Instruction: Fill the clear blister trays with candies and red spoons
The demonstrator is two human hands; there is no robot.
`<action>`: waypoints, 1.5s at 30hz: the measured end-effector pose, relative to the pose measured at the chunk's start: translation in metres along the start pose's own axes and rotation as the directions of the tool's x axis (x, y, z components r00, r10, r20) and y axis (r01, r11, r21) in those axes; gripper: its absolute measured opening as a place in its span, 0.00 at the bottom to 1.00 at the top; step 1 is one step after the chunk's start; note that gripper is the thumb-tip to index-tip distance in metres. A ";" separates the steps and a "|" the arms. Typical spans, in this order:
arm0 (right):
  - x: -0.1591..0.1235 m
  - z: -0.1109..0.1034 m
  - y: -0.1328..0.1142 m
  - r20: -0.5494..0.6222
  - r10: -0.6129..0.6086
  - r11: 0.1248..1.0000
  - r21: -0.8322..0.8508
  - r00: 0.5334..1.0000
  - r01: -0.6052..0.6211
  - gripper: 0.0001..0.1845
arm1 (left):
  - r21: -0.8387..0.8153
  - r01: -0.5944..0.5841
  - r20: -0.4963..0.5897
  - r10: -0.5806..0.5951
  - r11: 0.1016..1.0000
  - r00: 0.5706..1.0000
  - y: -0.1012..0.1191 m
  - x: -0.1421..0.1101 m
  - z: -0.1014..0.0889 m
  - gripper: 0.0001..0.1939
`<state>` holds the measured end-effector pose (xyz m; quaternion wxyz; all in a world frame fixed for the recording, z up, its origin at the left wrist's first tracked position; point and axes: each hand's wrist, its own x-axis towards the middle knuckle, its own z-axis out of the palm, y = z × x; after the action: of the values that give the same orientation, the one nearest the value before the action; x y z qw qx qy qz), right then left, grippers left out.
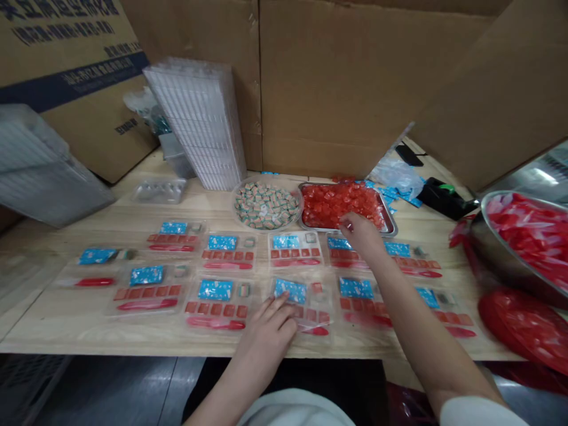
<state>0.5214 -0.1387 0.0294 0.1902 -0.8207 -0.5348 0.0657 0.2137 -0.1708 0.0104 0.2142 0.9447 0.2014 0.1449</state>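
My left hand [271,322] lies on a clear plastic tray at the front middle, its fingers stretched over it. This tray holds a blue printed packet [290,290], red square pieces [312,315] and a red-and-pink plastic piece [316,330], part-covered by my hand. One red piece [316,288] sits in its upper right compartment. My right hand [362,235] is at the front edge of a metal tray [390,225] heaped with red wrapped pieces [332,204]. Its fingers are pinched together; what they hold is too small to make out.
Two rows of similar filled clear trays [228,251] cover the table. Behind them stand a round bowl of small striped pieces [266,204] and a tall stack of clear trays [199,124]. At right are a steel bowl [492,236] and a black tape dispenser [446,198]. Cardboard [337,89] walls the back.
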 end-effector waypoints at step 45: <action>-0.147 0.002 -0.083 0.018 0.068 0.706 0.705 0.998 -0.061 0.12 | -0.714 0.285 -0.174 -0.557 0.639 0.812 0.025 0.038 -0.006 0.03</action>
<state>0.3887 -0.2415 0.0451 0.4892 -0.7045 -0.4393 0.2673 0.2527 -0.1727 0.0345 0.5174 0.6841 0.3936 0.3307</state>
